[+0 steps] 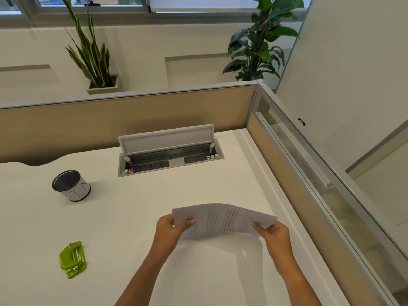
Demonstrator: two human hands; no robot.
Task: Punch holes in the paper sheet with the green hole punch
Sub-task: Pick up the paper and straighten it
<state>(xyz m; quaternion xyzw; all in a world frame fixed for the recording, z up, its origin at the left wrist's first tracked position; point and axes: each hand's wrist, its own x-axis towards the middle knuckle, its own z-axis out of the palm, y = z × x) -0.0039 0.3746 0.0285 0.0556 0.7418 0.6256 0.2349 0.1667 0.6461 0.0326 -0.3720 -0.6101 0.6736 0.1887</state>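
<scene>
Office cubicle; white desk [132,217] boxed in by beige partition panels [132,120] with metal trim; flip-up power socket box [170,155] set in it; pen cup [71,186]; potted plants [258,45] under window [92,0].

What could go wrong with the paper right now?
The paper sheet is bowed up between the left hand and right hand, so it might crease. The green hole punch lies well off to the left; freeing one hand to fetch it could let the sheet flop or slip.

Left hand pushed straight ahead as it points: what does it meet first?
Beyond the paper sheet it grips, the left hand likely meets the open power socket box; depth unclear.
</scene>
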